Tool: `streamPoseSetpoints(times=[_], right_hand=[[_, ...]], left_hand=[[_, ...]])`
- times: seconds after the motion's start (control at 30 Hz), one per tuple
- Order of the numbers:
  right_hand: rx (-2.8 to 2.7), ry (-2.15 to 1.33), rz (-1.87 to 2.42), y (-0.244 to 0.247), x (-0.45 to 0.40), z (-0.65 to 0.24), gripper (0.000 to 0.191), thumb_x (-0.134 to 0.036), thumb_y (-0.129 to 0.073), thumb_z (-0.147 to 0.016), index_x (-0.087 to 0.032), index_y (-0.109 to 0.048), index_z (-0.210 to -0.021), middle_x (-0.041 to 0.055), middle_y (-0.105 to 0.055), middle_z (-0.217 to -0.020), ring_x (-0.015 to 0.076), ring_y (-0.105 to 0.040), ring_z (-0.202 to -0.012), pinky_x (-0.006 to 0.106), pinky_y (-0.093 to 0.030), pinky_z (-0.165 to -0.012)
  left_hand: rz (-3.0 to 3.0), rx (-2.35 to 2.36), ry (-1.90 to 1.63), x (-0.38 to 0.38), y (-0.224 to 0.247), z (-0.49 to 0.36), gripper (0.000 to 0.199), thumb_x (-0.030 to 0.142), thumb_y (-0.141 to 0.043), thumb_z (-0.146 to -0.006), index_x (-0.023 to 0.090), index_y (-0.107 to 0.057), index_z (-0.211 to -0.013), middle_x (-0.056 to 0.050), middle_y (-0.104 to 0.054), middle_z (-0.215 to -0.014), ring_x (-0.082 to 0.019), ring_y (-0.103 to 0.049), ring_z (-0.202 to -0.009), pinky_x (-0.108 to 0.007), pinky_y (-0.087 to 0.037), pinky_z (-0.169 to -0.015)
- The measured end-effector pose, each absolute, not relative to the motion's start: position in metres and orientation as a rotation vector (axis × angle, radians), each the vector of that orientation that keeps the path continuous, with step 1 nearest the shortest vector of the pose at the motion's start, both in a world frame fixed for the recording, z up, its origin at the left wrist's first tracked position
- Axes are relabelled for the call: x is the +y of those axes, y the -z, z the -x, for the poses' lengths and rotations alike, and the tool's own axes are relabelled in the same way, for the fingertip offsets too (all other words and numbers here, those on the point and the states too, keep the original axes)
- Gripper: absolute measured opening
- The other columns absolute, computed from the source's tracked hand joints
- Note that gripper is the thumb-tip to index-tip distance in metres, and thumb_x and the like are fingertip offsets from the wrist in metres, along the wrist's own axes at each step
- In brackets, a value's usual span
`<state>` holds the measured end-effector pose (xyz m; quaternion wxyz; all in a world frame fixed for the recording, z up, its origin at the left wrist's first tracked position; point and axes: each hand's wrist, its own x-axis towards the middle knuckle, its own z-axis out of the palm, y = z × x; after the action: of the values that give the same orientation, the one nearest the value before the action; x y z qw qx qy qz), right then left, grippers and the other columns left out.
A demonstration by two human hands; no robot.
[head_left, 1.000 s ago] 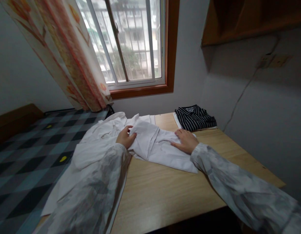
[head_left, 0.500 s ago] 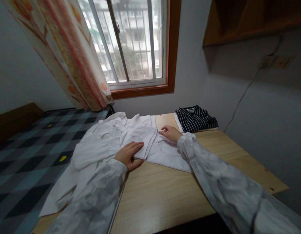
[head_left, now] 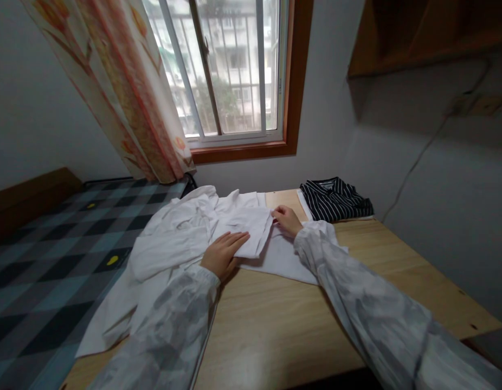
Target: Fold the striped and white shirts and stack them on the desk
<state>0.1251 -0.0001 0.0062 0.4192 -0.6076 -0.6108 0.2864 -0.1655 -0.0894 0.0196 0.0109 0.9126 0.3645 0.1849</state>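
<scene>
A white shirt (head_left: 169, 244) lies spread and partly creased across the wooden table (head_left: 255, 319). A flat, layered part of it, like a sleeve end (head_left: 251, 222), lies over the rest of the white cloth (head_left: 291, 262). My left hand (head_left: 224, 253) rests on the lower left of this layered part, fingers stretched out and close together; its thumb is mostly hidden. At the upper right corner of the same part, my right hand (head_left: 287, 219) pinches the edge between thumb and fingers. That edge looks slightly raised from the cloth below.
A folded black-and-white striped shirt (head_left: 336, 199) lies on something white at the table's far right. On the left is a bed with a checked cover (head_left: 43, 265). Behind are a window (head_left: 235, 70) and a flowered curtain (head_left: 129, 103); a wooden shelf (head_left: 397, 59) hangs upper right.
My right hand has closed on the corner of the layered part, where its fingers were loosely apart before. The layered part has shifted slightly up. The whole view has moved a little.
</scene>
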Motion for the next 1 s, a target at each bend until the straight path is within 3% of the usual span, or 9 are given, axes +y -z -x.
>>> streamPoseSetpoints(times=[0.2,0.37,0.43,0.53,0.6,0.7,0.83,1.0], right_hand=[[-1.475,-0.578,1.531,-0.001,-0.007,-0.147,0.014,-0.033,-0.056,-0.086,-0.022,-0.061,-0.078,0.0012,-0.069,-0.077,0.0187,-0.065,-0.074,0.027,-0.05,-0.069],[-1.721,-0.443,1.575,0.01,-0.015,-0.151,0.007,-0.025,-0.063,-0.079,-0.023,-0.06,-0.073,0.0029,-0.069,-0.08,0.0198,-0.062,-0.08,0.03,-0.049,-0.079],[-1.731,-0.282,1.592,0.007,-0.017,-0.15,0.004,-0.026,-0.063,-0.081,-0.022,-0.063,-0.083,0.0068,-0.071,-0.091,0.023,-0.063,-0.089,0.033,-0.051,-0.086],[-1.747,-0.058,1.533,-0.006,-0.024,-0.145,0.027,-0.03,-0.064,-0.086,-0.017,-0.068,-0.11,0.016,-0.071,-0.117,0.03,-0.063,-0.111,0.042,-0.051,-0.103],[-1.896,-0.001,1.399,-0.014,-0.03,-0.139,0.043,-0.033,-0.064,-0.091,-0.014,-0.065,-0.13,0.0196,-0.066,-0.139,0.0322,-0.057,-0.132,0.045,-0.044,-0.118],[-2.233,-0.047,1.244,-0.017,-0.039,-0.129,0.058,-0.039,-0.062,-0.1,-0.016,-0.056,-0.153,0.0161,-0.047,-0.169,0.0312,-0.039,-0.157,0.048,-0.027,-0.132],[-2.495,-0.236,1.321,-0.001,-0.045,-0.125,0.068,-0.052,-0.047,-0.11,-0.018,-0.041,-0.168,0.0148,-0.032,-0.178,0.0318,-0.028,-0.166,0.054,-0.019,-0.135],[-2.53,-0.358,1.368,0.009,-0.043,-0.141,0.076,-0.066,-0.039,-0.111,-0.023,-0.034,-0.173,0.0106,-0.025,-0.181,0.0289,-0.022,-0.168,0.051,-0.017,-0.137]], left_hand=[[-2.835,1.083,-0.476,-0.111,-0.014,0.122,0.067,0.019,-0.059,-0.092,0.026,-0.057,-0.159,-0.01,-0.054,-0.166,-0.031,-0.054,-0.151,-0.054,-0.041,-0.13],[-2.793,1.043,-0.527,-0.117,-0.022,0.118,0.058,0.047,-0.065,-0.1,0.026,-0.062,-0.154,-0.012,-0.058,-0.163,-0.033,-0.059,-0.146,-0.053,-0.05,-0.123],[-2.768,1.098,-0.627,-0.112,-0.032,0.127,0.052,0.05,-0.059,-0.104,0.027,-0.065,-0.151,-0.01,-0.063,-0.158,-0.031,-0.064,-0.141,-0.052,-0.049,-0.124],[-2.777,1.24,-0.709,-0.099,-0.037,0.141,0.051,0.043,-0.051,-0.107,0.025,-0.061,-0.155,-0.01,-0.059,-0.162,-0.03,-0.055,-0.15,-0.056,-0.036,-0.132],[-2.814,1.249,-0.629,-0.09,-0.029,0.149,0.056,0.041,-0.053,-0.105,0.024,-0.057,-0.159,-0.011,-0.052,-0.168,-0.031,-0.045,-0.158,-0.058,-0.031,-0.134],[-2.831,1.238,-0.467,-0.082,-0.008,0.158,0.057,0.041,-0.05,-0.105,0.026,-0.055,-0.161,-0.01,-0.048,-0.171,-0.031,-0.041,-0.161,-0.057,-0.028,-0.133],[-2.826,1.3,-0.365,-0.079,0.008,0.164,0.06,0.044,-0.045,-0.107,0.028,-0.05,-0.164,-0.009,-0.045,-0.173,-0.03,-0.04,-0.161,-0.058,-0.025,-0.133],[-2.843,1.303,-0.325,-0.078,0.005,0.166,0.061,0.044,-0.046,-0.106,0.03,-0.047,-0.166,-0.008,-0.044,-0.174,-0.029,-0.04,-0.161,-0.056,-0.022,-0.134]])
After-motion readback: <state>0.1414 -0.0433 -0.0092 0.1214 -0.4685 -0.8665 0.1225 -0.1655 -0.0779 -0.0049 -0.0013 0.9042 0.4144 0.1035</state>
